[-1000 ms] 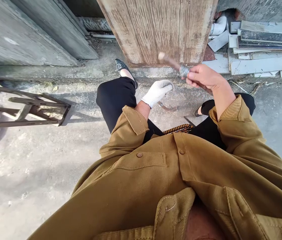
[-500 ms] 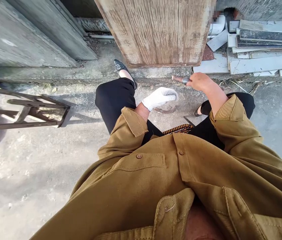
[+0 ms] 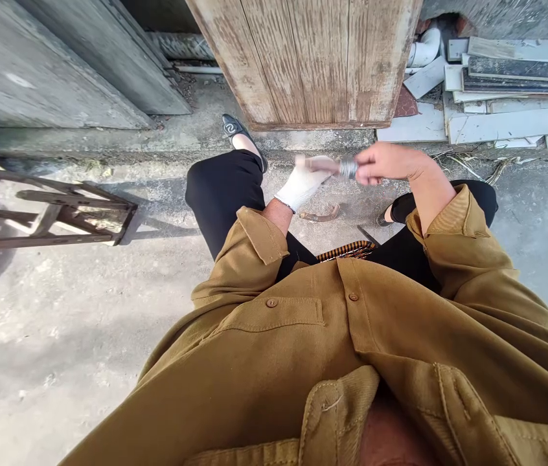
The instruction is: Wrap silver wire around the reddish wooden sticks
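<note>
My left hand (image 3: 303,184), in a white knitted glove, is closed around the bare end of a short wooden stick (image 3: 320,166); motion blurs the fingers. Grey metal wire (image 3: 348,168) is wound in a coil about the stick's right part. My right hand (image 3: 385,160), ungloved, grips the stick at the coil, fingers curled against the wire. On the concrete just below the gloved hand lies a curved brownish piece (image 3: 320,215), apart from both hands. A dark, thin, flat piece (image 3: 367,234) lies nearer my body.
An orange-and-black striped woven thing (image 3: 346,250) shows between my legs. Ahead leans a worn wooden board (image 3: 303,65) on a low concrete ledge (image 3: 157,142). White and dark strips (image 3: 517,84) are stacked at right, near a white pipe (image 3: 427,48). A wooden frame (image 3: 60,213) stands left.
My right hand has swung the wire-wound stick leftward, and its bare end is now at my gloved left hand. The curved piece on the ground stays in place.
</note>
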A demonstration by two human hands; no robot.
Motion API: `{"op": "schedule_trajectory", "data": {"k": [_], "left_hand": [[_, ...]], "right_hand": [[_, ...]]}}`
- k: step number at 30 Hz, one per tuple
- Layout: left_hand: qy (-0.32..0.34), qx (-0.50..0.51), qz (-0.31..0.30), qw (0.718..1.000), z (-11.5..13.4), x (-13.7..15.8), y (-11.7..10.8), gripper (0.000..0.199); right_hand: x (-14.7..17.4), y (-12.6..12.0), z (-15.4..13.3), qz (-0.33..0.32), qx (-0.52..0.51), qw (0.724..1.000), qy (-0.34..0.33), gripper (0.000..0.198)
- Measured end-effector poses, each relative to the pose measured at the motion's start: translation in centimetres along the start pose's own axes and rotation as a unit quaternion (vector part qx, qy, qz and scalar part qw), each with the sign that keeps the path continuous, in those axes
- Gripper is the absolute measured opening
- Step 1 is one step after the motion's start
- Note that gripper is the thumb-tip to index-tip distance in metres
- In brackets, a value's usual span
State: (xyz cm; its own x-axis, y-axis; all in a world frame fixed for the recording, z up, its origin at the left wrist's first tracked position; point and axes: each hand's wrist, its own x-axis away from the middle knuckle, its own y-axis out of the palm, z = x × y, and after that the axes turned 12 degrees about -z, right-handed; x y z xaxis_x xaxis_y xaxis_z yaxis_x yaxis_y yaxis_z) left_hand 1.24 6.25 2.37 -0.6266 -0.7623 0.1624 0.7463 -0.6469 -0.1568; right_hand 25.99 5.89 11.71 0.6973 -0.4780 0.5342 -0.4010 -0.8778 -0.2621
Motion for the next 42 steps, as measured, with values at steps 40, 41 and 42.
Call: {"op": "schedule_trajectory", "data": {"k": [40, 41, 42], "left_hand": [[0.003, 0.028, -0.059, 0.998, 0.6, 1.0, 1.2, 0.012], [-0.004, 0.035, -0.064, 0.997, 0.4, 0.9, 1.3, 0.015], [-0.010, 0.043, -0.066, 0.997, 0.3, 0.9, 1.3, 0.019]], "right_hand": [[1.3, -0.8, 0.3, 0.063, -0.013, 0.998, -0.027, 0.035], [1.3, -0.8, 0.2, 0.109, -0.026, 0.993, -0.021, 0.035], [1.2, -0.7, 0.2, 0.147, -0.036, 0.988, -0.012, 0.035]]}}
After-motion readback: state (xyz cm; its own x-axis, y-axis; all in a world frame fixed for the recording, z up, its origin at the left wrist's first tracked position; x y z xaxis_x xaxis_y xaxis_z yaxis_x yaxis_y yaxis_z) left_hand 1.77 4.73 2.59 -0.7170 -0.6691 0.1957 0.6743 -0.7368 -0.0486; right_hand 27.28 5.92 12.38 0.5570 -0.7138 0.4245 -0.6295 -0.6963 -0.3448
